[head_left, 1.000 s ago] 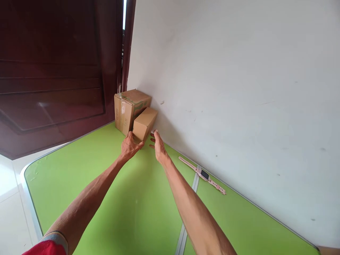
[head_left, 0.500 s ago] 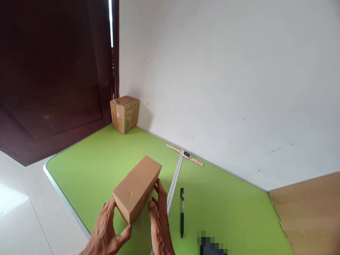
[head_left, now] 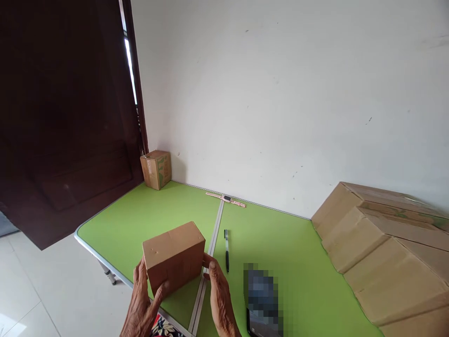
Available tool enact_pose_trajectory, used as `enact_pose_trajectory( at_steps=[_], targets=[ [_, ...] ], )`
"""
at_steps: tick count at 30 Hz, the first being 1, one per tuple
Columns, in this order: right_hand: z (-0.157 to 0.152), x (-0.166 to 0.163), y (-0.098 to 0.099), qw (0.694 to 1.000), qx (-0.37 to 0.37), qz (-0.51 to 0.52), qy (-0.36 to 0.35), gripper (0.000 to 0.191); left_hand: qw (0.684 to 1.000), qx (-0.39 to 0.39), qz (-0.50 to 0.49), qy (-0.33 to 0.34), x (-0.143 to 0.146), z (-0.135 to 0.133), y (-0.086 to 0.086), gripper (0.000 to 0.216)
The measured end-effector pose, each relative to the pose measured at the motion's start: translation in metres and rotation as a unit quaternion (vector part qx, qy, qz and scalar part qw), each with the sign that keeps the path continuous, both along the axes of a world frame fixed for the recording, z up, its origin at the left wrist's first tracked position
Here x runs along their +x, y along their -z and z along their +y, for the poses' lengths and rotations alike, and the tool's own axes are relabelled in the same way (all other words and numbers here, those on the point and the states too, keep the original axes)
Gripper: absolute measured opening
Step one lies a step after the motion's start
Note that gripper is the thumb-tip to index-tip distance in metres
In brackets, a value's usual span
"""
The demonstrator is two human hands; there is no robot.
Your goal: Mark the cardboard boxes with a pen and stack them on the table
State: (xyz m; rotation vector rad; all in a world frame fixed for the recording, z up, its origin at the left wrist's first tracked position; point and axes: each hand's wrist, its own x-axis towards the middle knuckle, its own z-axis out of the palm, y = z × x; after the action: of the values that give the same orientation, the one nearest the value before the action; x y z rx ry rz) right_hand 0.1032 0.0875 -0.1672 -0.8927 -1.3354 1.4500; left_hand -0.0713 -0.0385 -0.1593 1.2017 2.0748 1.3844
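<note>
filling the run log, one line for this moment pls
left hand: holds small box | right hand: holds small box | pen, watch on green table

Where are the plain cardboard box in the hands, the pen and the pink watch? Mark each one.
plain cardboard box (head_left: pixel 174 256), head view, on its near side face.
pen (head_left: pixel 226 249), head view, on the middle of its barrel.
pink watch (head_left: pixel 227 199), head view, on its dark face.

We hold a plain brown cardboard box between our left hand and right hand above the green worktop.
</note>
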Motion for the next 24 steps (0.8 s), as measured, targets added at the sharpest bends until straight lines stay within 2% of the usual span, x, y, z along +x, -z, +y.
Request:
enact_pose_trajectory(
  at_steps=[3, 6, 10, 15, 17, 20, 22, 24],
  targets=[
    [-0.004, 0.002, 0.007, 0.999, -0.015, -0.010, 0.033, 0.076, 0.999, 0.020, -0.026, -0.022, 0.003, -0.005, -0.006, 0.078],
    [-0.011, -0.003, 0.003, 1.000, -0.010, 0.001, -0.019, 0.073, 0.996, -0.005, -0.089, -0.025, 0.005, -0.010, -0.008, 0.082],
    [-0.018, -0.008, -0.011, 0.998, -0.005, -0.031, -0.050, 0.075, 0.987, -0.057, -0.138, -0.049, 0.007, -0.012, -0.016, 0.086],
    [0.001, 0.017, -0.039, 0.988, 0.038, -0.147, 0.024, 0.082, 0.985, -0.040, -0.165, -0.013, 0.005, 0.007, -0.046, 0.096],
    [0.012, 0.032, -0.055, 0.988, 0.065, -0.139, 0.023, 0.072, 0.983, -0.037, -0.179, -0.002, 0.000, 0.018, -0.055, 0.102],
    [0.021, 0.049, -0.074, 0.991, 0.111, -0.070, -0.013, 0.051, 0.973, -0.046, -0.225, -0.009, -0.008, 0.032, -0.058, 0.104],
    [0.022, 0.055, -0.081, 0.988, 0.147, -0.035, -0.026, 0.041, 0.961, -0.041, -0.273, -0.012, -0.012, 0.039, -0.055, 0.100],
    [0.020, 0.059, -0.083, 0.974, 0.215, -0.064, -0.028, 0.040, 0.950, -0.033, -0.310, 0.000, -0.017, 0.044, -0.052, 0.096]
  ],
)
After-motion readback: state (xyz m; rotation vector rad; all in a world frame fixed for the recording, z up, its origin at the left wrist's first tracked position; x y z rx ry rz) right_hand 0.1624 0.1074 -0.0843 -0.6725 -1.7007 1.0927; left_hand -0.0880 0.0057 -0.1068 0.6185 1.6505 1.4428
